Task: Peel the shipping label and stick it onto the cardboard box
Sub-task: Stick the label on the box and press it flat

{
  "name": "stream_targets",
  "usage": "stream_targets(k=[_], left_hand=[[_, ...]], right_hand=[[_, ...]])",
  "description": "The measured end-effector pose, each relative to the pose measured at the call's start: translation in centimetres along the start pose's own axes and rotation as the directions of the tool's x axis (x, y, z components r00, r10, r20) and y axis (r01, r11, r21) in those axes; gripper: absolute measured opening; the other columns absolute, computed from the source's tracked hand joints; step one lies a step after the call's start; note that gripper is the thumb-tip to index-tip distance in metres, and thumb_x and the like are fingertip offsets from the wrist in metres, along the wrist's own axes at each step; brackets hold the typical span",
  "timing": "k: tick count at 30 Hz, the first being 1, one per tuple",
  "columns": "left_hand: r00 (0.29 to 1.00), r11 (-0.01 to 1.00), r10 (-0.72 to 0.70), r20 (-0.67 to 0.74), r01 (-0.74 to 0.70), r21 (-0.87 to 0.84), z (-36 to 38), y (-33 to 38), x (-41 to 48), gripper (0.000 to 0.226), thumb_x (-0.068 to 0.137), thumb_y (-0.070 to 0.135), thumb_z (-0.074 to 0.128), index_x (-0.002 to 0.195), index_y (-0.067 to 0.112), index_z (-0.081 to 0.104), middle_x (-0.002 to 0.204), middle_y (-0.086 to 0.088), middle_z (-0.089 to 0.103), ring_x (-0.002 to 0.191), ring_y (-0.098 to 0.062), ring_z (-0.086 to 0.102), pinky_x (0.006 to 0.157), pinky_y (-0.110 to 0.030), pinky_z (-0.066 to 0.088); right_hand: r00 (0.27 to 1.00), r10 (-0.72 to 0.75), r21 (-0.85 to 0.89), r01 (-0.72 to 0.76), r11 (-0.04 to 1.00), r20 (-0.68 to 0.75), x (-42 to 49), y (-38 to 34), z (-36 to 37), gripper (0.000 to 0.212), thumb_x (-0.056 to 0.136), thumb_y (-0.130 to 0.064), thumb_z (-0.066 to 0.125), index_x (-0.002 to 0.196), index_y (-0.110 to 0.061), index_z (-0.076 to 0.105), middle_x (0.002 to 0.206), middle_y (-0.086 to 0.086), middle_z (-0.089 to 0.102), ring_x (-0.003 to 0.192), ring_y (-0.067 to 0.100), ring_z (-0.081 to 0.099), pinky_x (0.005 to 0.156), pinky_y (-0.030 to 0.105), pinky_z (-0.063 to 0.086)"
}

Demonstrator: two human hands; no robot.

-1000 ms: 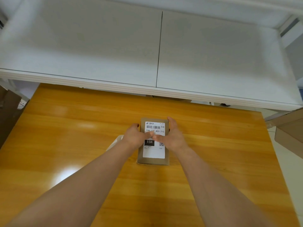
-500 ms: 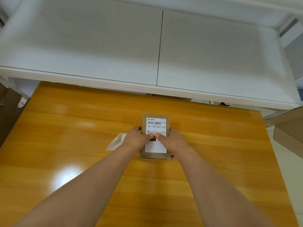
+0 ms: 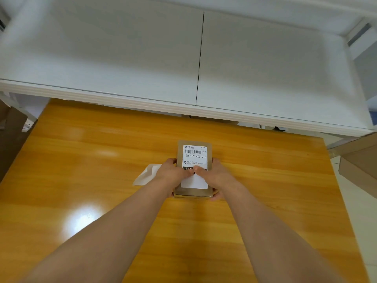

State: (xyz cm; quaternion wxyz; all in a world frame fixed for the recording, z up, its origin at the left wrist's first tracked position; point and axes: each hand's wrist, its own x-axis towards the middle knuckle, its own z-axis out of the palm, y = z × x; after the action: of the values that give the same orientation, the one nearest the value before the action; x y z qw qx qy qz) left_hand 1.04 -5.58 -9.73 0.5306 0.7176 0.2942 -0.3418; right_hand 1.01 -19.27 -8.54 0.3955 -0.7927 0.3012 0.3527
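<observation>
A small brown cardboard box (image 3: 194,143) lies flat on the wooden table (image 3: 102,160). A white shipping label (image 3: 195,155) with a barcode and the text 15H-159-A03-210 covers its top face. My left hand (image 3: 173,173) grips the box's left side, thumb pressing on the label's middle. My right hand (image 3: 214,175) grips the right side, its thumb meeting the left thumb on the label. The hands hide the label's black band in part. A white backing sheet (image 3: 146,174) lies on the table just left of my left hand.
A white shelf (image 3: 183,58) overhangs the far edge of the table. Brown cardboard boxes (image 3: 359,160) stand off the table at the right, and more cardboard (image 3: 10,139) at the left. A bright light reflection shows on the table at the front left.
Both hands have slid from the label's upper middle toward me, down the box's sides. The thumbs now press lower on the label, and more printed text shows above them.
</observation>
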Motion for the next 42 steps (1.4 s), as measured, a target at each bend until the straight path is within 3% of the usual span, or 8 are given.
stream_targets(k=[3, 8, 15, 20, 31, 36, 39, 42], left_hand=[[1.0, 1.0, 0.009, -0.005, -0.009, -0.014, 0.0, 0.0, -0.1, 0.077, 0.081, 0.027, 0.079, 0.146, 0.022, 0.04, 0.126, -0.006, 0.066, 0.108, -0.034, 0.063, 0.067, -0.042, 0.053], [0.999, 1.0, 0.021, 0.029, -0.02, -0.008, -0.2, -0.2, -0.1, 0.074, 0.081, 0.019, 0.078, 0.145, 0.022, 0.041, 0.125, -0.006, 0.067, 0.108, -0.034, 0.063, 0.081, -0.056, 0.057], [0.995, 0.999, 0.03, 0.094, -0.033, 0.03, -0.6, -0.5, 0.0, 0.08, 0.081, 0.008, 0.076, 0.149, 0.025, 0.037, 0.123, -0.003, 0.067, 0.097, -0.027, 0.065, 0.075, -0.047, 0.059], [0.987, 0.997, 0.035, 0.159, -0.045, 0.058, -1.4, -1.1, 0.0, 0.093, 0.081, -0.003, 0.073, 0.154, 0.031, 0.028, 0.122, -0.003, 0.068, 0.094, -0.022, 0.065, 0.083, -0.044, 0.058], [0.964, 0.995, -0.01, 0.267, -0.017, 0.1, -1.9, -1.0, -0.3, 0.096, 0.084, -0.004, 0.068, 0.154, 0.04, 0.02, 0.13, 0.0, 0.06, 0.121, -0.028, 0.055, 0.101, -0.048, 0.05], [0.983, 0.996, 0.091, 0.157, -0.089, -0.02, 0.3, -0.3, -0.9, 0.068, 0.077, 0.02, 0.083, 0.13, 0.025, 0.04, 0.111, 0.01, 0.059, 0.097, -0.012, 0.053, 0.078, -0.028, 0.044], [0.991, 0.989, 0.124, 0.052, -0.127, 0.071, 1.0, -0.8, -0.4, 0.084, 0.071, 0.021, 0.088, 0.139, 0.016, 0.039, 0.129, 0.004, 0.062, 0.113, -0.019, 0.057, 0.096, -0.034, 0.049], [0.991, 0.986, 0.134, 0.005, -0.133, 0.102, 1.2, -1.1, -0.3, 0.083, 0.069, 0.02, 0.088, 0.138, 0.018, 0.043, 0.13, 0.004, 0.065, 0.119, -0.022, 0.059, 0.103, -0.04, 0.048]], right_hand=[[1.0, -0.009, 0.016, 0.009, 1.0, 0.009, 0.1, 0.2, -0.1, 0.06, 0.087, -0.046, 0.067, 0.137, -0.028, 0.039, 0.131, 0.004, 0.057, 0.107, 0.036, 0.061, 0.072, 0.053, 0.061], [1.0, -0.012, 0.057, 0.013, 0.998, -0.017, 0.3, 0.5, 0.2, 0.058, 0.087, -0.042, 0.069, 0.136, -0.028, 0.041, 0.13, 0.003, 0.057, 0.104, 0.033, 0.059, 0.074, 0.057, 0.059], [1.0, -0.02, 0.057, 0.022, 0.998, -0.02, 0.6, 0.6, 0.2, 0.056, 0.086, -0.042, 0.07, 0.133, -0.027, 0.043, 0.128, 0.004, 0.058, 0.105, 0.035, 0.061, 0.073, 0.058, 0.059], [0.999, -0.032, 0.061, 0.033, 0.998, -0.027, 0.8, 0.8, 0.4, 0.053, 0.086, -0.042, 0.071, 0.13, -0.027, 0.045, 0.121, 0.0, 0.058, 0.101, 0.031, 0.059, 0.072, 0.057, 0.06], [0.998, -0.051, 0.063, 0.054, 0.997, -0.048, 0.8, 1.1, 0.5, 0.055, 0.086, -0.043, 0.07, 0.133, -0.027, 0.045, 0.11, -0.003, 0.054, 0.093, 0.029, 0.057, 0.068, 0.055, 0.06], [0.996, -0.051, 0.038, 0.054, 0.998, -0.068, 0.6, 1.0, 0.6, 0.06, 0.086, -0.046, 0.068, 0.137, -0.028, 0.043, 0.128, 0.002, 0.059, 0.097, 0.03, 0.057, 0.064, 0.048, 0.061], [0.995, -0.064, 0.063, 0.068, 0.996, -0.072, 0.6, 1.6, 0.6, 0.063, 0.084, -0.051, 0.069, 0.138, -0.03, 0.043, 0.124, 0.001, 0.059, 0.1, 0.029, 0.06, 0.066, 0.046, 0.061], [0.995, -0.078, 0.066, 0.082, 0.994, -0.067, 0.7, 1.9, 0.6, 0.057, 0.084, -0.051, 0.068, 0.133, -0.03, 0.047, 0.111, -0.003, 0.057, 0.101, 0.028, 0.061, 0.068, 0.048, 0.062]])
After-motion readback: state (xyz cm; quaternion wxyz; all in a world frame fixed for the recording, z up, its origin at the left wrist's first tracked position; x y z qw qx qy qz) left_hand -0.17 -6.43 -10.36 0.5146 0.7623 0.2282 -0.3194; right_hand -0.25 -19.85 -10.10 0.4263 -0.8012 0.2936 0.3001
